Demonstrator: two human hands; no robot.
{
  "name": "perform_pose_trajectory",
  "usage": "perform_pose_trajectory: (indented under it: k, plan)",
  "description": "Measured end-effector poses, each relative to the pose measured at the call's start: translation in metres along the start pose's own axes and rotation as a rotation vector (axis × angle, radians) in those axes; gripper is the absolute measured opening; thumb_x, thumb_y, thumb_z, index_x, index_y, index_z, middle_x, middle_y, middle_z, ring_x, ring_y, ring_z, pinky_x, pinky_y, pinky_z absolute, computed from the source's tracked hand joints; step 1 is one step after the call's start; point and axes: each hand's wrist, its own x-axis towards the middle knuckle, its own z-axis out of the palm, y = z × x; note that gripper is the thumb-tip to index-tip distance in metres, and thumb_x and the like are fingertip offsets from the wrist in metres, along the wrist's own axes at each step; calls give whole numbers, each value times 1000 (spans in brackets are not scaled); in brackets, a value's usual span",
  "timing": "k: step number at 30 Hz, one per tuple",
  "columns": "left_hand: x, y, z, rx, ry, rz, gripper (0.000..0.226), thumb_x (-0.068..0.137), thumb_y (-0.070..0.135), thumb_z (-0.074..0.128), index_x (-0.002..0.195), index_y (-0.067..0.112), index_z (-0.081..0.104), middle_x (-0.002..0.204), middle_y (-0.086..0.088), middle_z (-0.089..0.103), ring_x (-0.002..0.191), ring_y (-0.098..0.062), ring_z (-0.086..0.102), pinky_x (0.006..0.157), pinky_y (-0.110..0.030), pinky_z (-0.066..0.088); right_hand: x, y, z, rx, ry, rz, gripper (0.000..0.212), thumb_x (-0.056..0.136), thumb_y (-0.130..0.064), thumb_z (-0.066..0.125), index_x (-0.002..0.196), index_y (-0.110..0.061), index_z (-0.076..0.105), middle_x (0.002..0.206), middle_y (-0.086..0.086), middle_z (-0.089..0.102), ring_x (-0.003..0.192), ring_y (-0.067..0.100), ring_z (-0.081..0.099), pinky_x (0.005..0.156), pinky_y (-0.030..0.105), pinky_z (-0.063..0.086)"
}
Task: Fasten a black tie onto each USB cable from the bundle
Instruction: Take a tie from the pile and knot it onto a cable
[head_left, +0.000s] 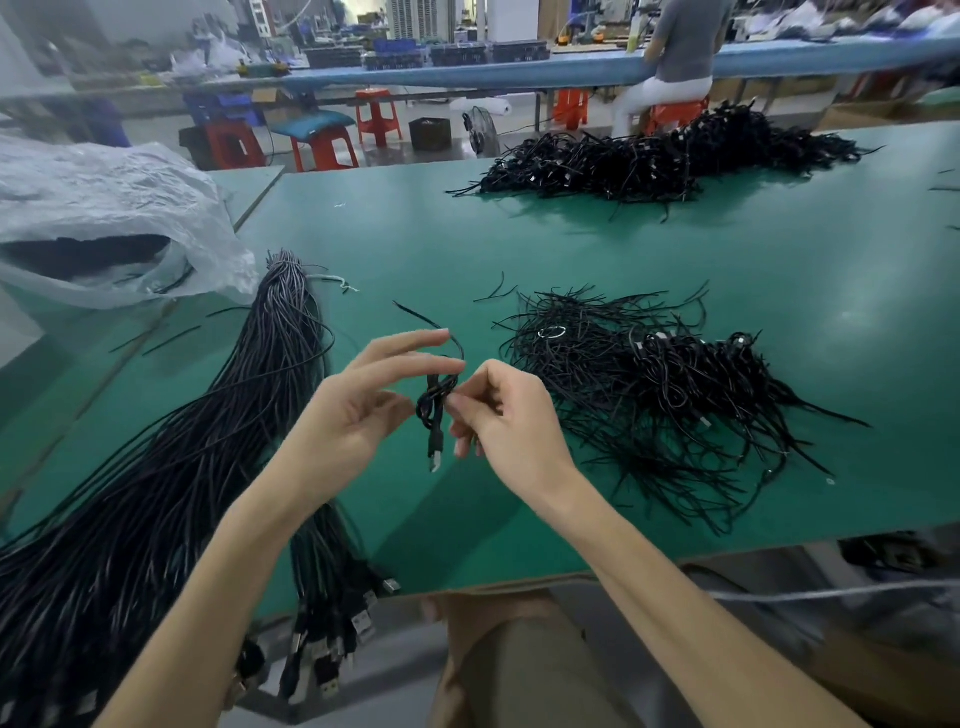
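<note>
Currently: one USB cable (434, 410), folded into a short coil, is held above the desk (675, 249) between two hands. The right hand (506, 421) pinches the coil with thumb and forefinger. The left hand (353, 405) is released: its fingers are stretched out, the fingertips are at the tie's tail, and the thumb rests against the coil. One black tie (451, 340) is looped on the coil, with its free end arcing up and left. One metal plug (435, 461) hangs below.

Count on the desk:
- 1 bundle (208, 441) of untied USB cables lies left of the hands, running from the far end to the near edge. Its plugs (332, 623) hang over that edge (too many to count).
- 1 near pile (649, 395) lies right of the hands. It holds loose ties on its left side and what look like tied cables on its right.
- 1 far heap (649, 156) of black cables lies at the back edge.
- 1 clear plastic bag (104, 208) sits far left, with dark contents I can't identify.
- A few stray ties (171, 332) lie left of the bundle, and one more (496, 292) lies above the near pile.

Background: one person (675, 52) is seated at a blue bench, and at least five red stools (379, 117) are visible.
</note>
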Motion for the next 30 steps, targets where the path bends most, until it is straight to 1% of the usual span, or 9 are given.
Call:
perform_pose_trajectory:
  k: [4,8,11,13,16,18,22,26,30]
  plan:
    - [4,6,10,136,-83,-60,64,85,-18,67,131,26,67,131,19,66,125,-12,60,99,-28,49,-2,-1,-4,20,-30,-20,24,97,5,60,79,-10,56,65,5,65,48,16,60,47,16,41]
    - [4,4,16,338,55,-110,11,90,30,72,100,28,74,97,26,66,93,-7,56,82,-29,46,-5,4,-5,-10,-16,-12,31,94,7,61,73,-15,54,61,4,63,48,19,59,48,18,41]
    - [5,4,18,387,64,-158,12,97,34,64,87,35,68,88,28,66,85,-5,54,70,-22,38,-6,7,-5,-82,-23,-23,27,95,-4,65,73,-18,64,58,-7,62,48,9,60,52,18,45]
    - [5,5,21,435,60,-240,29,102,27,62,77,42,60,78,29,66,74,-4,56,61,-22,37,-7,10,-2,-102,-7,-29,29,95,-5,67,72,-22,62,61,-6,63,50,9,61,54,24,50]
    - [8,7,29,471,108,-377,37,105,33,55,68,32,59,64,29,62,51,-5,53,45,-18,31,-7,15,3,-97,54,-30,27,95,-5,66,73,-19,59,62,-4,64,53,17,61,58,36,54]
    - [10,11,36,428,115,-496,35,105,38,53,73,28,61,61,26,64,45,-4,50,43,-17,31,-6,20,5,-106,88,-30,29,95,-1,62,73,-19,56,62,-7,63,55,15,59,60,40,53]
    - [14,21,38,65,136,-652,12,107,28,51,111,17,51,65,0,74,45,-14,51,48,-25,42,-11,27,4,-283,78,-86,30,96,-1,58,75,-20,49,66,-11,58,65,21,55,64,48,49]
    - [5,31,19,-268,-9,-494,31,113,17,33,124,-1,56,79,-13,74,63,-27,64,63,-32,52,-12,26,-5,-415,83,-181,28,93,2,58,80,-20,47,74,-12,58,73,23,54,67,44,47]
    - [1,25,14,-274,-175,-415,24,105,7,48,124,-1,60,89,-14,72,71,-26,65,64,-31,50,-12,27,-6,-391,38,-196,30,90,8,55,82,-18,44,75,-4,62,67,21,49,63,42,45]
